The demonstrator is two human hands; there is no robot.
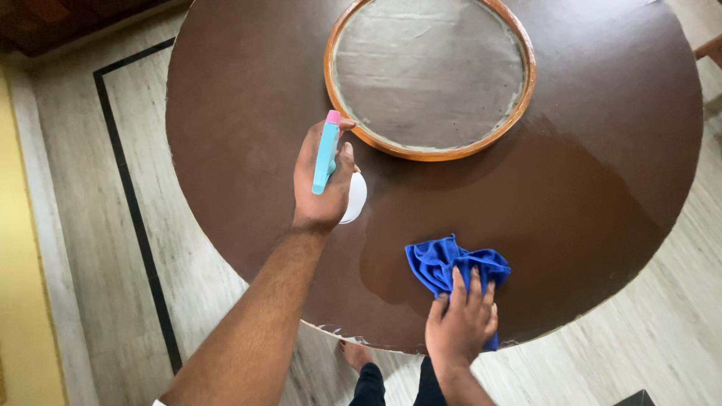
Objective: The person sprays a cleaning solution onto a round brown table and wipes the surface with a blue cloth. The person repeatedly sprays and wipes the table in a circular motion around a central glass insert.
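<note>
My left hand [322,184] grips a spray bottle [326,152] with a light blue and pink trigger head; its white body shows below my fingers. I hold it above the left part of a round brown table [226,113]. My right hand [460,322] presses on a crumpled blue cloth [444,259] near the table's front edge. A darker wet patch spreads over the table around the cloth and toward the right.
A round wooden-rimmed disc [430,71] with a grey centre lies at the table's far middle. Pale wood-look floor [75,188] with a dark inlaid line surrounds the table. My bare foot [355,353] shows below the front edge.
</note>
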